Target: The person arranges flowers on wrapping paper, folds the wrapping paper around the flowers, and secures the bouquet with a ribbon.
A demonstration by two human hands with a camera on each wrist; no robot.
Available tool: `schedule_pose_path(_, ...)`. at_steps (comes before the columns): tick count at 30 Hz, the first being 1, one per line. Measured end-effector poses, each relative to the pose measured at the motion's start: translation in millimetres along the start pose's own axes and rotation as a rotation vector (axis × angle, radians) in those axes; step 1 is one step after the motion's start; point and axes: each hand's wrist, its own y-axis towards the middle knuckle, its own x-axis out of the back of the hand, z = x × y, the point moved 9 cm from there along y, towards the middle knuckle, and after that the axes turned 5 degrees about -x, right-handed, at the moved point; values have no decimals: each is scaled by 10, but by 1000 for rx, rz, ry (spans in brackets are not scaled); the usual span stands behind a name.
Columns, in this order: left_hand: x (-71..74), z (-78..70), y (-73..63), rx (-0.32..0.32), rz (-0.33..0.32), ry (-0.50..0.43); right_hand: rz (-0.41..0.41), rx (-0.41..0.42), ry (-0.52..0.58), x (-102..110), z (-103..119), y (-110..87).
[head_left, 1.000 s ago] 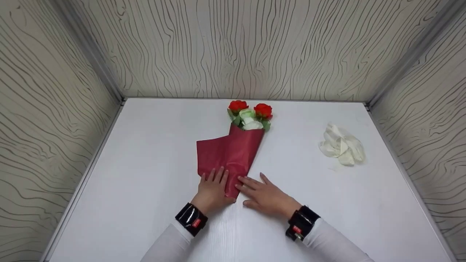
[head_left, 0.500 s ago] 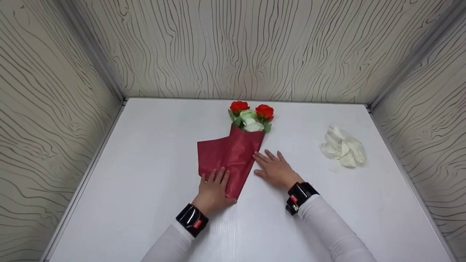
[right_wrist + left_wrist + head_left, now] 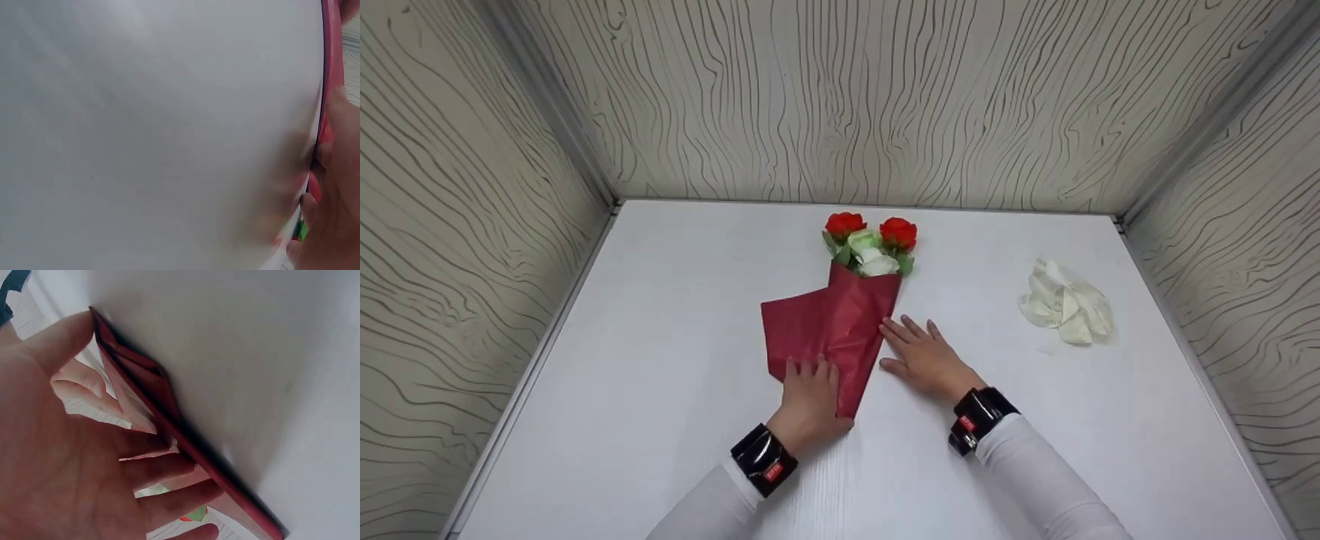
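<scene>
A bouquet lies on the white table, its red blooms and pale green-white blooms showing above a dark red sheet of wrapping paper. The sheet narrows toward the person, and a flap sticks out on the left. My left hand rests flat over the lower left of the paper, thumb at its narrow tip. In the left wrist view the paper's folded layers show between thumb and fingers. With fingers extended, my right hand touches the paper's right edge. The stems are hidden inside.
A loose heap of cream ribbon with printed letters lies at the right of the white table. Wood-grain patterned panels stand behind and on both sides of the tabletop.
My right hand has slid from near the paper's narrow end up along its right edge. The left hand and bouquet have shifted slightly toward the person.
</scene>
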Motion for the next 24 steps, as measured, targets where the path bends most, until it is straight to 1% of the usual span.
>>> schedule_pose_path(3, 61, 38, 76, -56, -73, -59, -9, -2, -18, -1, 5, -5)
schedule_pose_path(5, 71, 72, 124, -96, -97, -111, -11, -6, -17, 0, 7, -7)
schedule_pose_path(8, 32, 120, 171, -135, -78, -214, 1, -16, -16, -14, 3, -4)
schedule_pose_path(11, -9, 170, 194, -136, -53, -307, 3, -18, -12, -15, 9, 6)
schedule_pose_path(13, -22, 197, 200, -126, -48, -340, -6, -14, -20, -7, 27, 19)
schedule_pose_path(16, -41, 208, 211, -123, -50, -344, -24, 8, -51, -2, 106, -7)
schedule_pose_path(18, -49, 198, 211, -130, -58, -343, -29, 43, -79, -17, 217, -76)
schedule_pose_path(20, -57, 185, 207, -138, -62, -340, -36, 111, -109, -28, 389, -192)
schedule_pose_path(24, -40, 179, 196, -139, -74, -328, -84, 334, -166, -29, 802, -459)
